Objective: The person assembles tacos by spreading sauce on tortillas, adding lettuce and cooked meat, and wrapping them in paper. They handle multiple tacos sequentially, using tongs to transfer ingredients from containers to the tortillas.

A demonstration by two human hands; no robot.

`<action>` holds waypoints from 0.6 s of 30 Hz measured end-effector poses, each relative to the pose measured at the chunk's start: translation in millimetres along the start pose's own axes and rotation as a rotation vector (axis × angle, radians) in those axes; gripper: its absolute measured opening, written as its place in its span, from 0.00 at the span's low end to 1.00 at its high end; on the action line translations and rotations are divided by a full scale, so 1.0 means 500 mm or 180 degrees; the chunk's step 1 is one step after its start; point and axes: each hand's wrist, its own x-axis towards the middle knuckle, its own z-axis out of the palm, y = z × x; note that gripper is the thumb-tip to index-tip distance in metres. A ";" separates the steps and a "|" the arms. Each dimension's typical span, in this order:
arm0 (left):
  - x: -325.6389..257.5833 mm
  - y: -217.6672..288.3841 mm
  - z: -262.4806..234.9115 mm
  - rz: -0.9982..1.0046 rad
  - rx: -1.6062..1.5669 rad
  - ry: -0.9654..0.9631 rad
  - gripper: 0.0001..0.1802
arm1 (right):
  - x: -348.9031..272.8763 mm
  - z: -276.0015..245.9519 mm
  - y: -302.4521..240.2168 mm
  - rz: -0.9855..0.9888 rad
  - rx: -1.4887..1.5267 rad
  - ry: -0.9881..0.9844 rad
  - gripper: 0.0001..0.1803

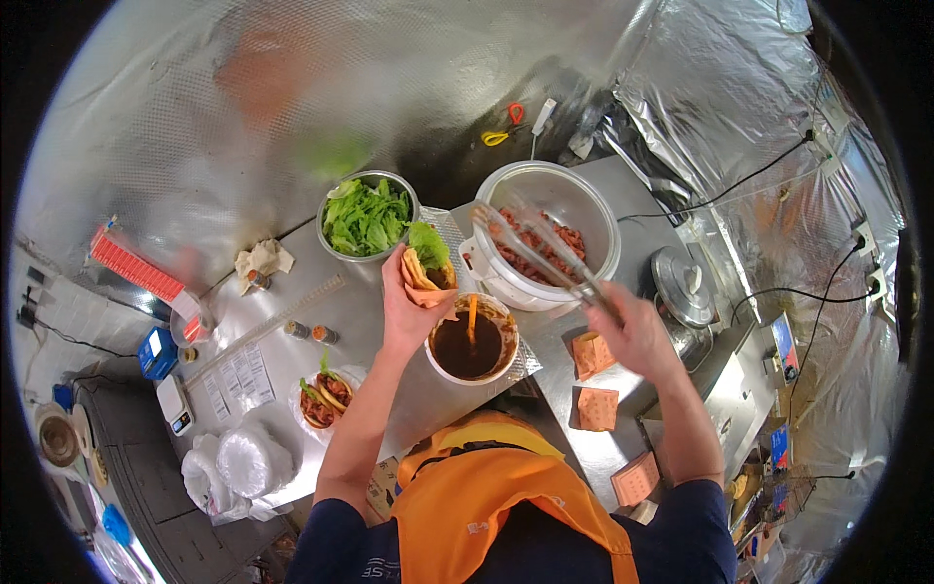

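My left hand (397,304) is closed around a filled bun (429,267) in a brown paper sleeve, with green lettuce sticking out of its top. It hovers beside a white bucket (437,366) of dark brown sauce, in which an orange-handled utensil (473,317) stands. My right hand (634,336) grips metal tongs (590,288), blurred by motion, whose far ends are over a large white pot (610,226). Chopped reddish-brown meat (572,239) lies inside that pot. Behind my left hand is a metal bowl (325,237) of lettuce leaves (366,216).
Another filled bun (329,397) lies left of my left forearm, near plastic bags (255,459) and seasoning bottles (324,335). Paper sleeves (596,409) lie on the right counter, below a lidded steel pot (684,284). Scissors (496,137) hang at the back; cables run along the right.
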 end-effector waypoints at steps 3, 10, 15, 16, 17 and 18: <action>0.004 -0.012 0.010 -0.0040 -0.0279 -0.0073 0.61 | 0.071 -0.036 0.083 -0.0074 -0.1545 -0.0139 0.16; -0.007 -0.003 0.055 -0.0400 -0.0246 -0.0305 0.64 | 0.249 0.033 0.289 0.0298 -0.2232 -0.1036 0.24; -0.023 0.006 0.061 -0.0855 -0.0442 -0.0337 0.64 | 0.328 0.045 0.356 0.0371 -0.1776 -0.1141 0.29; -0.021 0.005 0.067 -0.0824 -0.0359 -0.0363 0.64 | 0.346 0.039 0.378 0.0461 -0.1730 -0.0984 0.29; -0.018 0.003 0.074 -0.0792 -0.0278 -0.0391 0.63 | 0.375 0.039 0.406 0.0445 -0.1682 -0.1111 0.29; -0.012 0.002 0.081 -0.0743 -0.0190 -0.0422 0.63 | 0.412 0.043 0.436 0.0421 -0.1626 -0.1220 0.29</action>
